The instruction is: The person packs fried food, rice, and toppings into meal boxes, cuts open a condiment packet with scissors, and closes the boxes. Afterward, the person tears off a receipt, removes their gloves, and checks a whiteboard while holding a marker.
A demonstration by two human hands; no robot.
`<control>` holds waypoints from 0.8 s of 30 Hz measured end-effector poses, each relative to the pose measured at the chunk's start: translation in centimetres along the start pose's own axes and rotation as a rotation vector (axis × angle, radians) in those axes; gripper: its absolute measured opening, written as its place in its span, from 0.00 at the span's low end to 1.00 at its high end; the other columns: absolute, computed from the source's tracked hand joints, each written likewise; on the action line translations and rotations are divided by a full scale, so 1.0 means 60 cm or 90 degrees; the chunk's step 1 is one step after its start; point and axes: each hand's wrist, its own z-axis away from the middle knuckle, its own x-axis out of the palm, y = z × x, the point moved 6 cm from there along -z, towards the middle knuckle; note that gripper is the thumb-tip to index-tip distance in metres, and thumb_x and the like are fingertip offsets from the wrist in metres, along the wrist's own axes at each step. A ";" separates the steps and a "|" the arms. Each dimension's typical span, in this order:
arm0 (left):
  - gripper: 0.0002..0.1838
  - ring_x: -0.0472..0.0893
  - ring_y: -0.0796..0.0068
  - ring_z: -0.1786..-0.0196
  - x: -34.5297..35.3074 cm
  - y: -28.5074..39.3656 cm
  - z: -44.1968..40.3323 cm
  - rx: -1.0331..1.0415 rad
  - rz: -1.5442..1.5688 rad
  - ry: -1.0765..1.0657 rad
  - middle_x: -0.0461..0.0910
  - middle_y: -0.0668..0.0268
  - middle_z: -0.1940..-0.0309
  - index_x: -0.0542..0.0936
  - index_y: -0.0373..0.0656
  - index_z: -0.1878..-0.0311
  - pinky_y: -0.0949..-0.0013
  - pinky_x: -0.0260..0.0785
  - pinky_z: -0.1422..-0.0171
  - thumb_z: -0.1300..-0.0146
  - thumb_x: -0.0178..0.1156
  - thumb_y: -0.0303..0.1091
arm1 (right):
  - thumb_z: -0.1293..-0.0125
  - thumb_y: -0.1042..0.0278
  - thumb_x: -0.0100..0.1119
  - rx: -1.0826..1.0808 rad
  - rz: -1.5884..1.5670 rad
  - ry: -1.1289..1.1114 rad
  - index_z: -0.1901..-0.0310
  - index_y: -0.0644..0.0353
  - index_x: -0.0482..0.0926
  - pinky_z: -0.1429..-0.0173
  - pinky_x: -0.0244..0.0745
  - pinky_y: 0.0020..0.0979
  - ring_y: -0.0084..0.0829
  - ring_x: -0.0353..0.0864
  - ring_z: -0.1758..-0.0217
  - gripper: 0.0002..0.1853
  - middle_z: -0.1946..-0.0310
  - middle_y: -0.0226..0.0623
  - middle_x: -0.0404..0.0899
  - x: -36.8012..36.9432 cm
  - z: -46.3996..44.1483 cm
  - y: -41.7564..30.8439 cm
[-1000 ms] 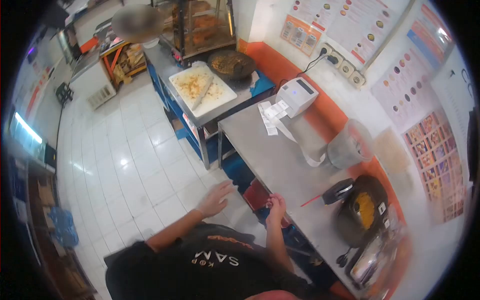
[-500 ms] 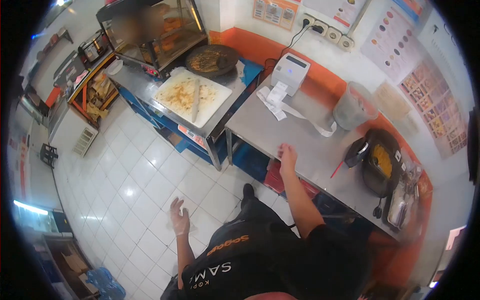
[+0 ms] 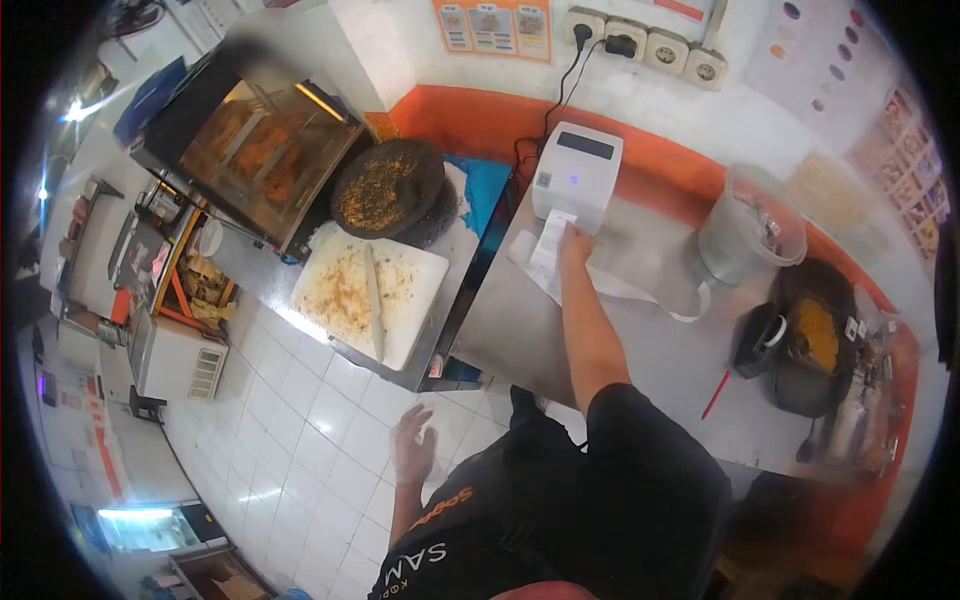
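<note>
My right hand point(image 3: 574, 245) reaches over the steel table and has its fingers closed on the paper receipt point(image 3: 549, 243) at the front of the white printer point(image 3: 577, 178). A long paper strip point(image 3: 640, 291) curls across the table to the right of it. Low over the floor, my left hand point(image 3: 414, 445) hangs with its fingers apart, in a thin clear glove, holding nothing. Left of the printer, a white cutting board point(image 3: 405, 300) with brown crumbs bears a long knife point(image 3: 373, 300).
A stone mortar point(image 3: 385, 190) stands behind the board, beside a glass food case point(image 3: 255, 150). To the right are a clear bucket point(image 3: 745, 230), a red pen point(image 3: 715, 394), and a dark bowl with yellow contents point(image 3: 817, 338). Sockets point(image 3: 665, 52) line the wall.
My right hand has moved forward from the table's front edge to the printer and taken hold of the receipt. My left hand stays low, fingers spread. The view has moved closer to the printer.
</note>
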 end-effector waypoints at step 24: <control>0.30 0.71 0.47 0.36 0.289 0.089 -0.415 0.168 -0.083 -0.258 0.71 0.48 0.36 0.71 0.38 0.35 0.55 0.63 0.31 0.42 0.61 0.37 | 0.38 0.60 0.63 -0.083 0.305 0.098 0.68 0.65 0.81 0.49 0.73 0.43 0.49 0.81 0.57 0.14 0.62 0.50 0.83 -0.251 0.066 -0.087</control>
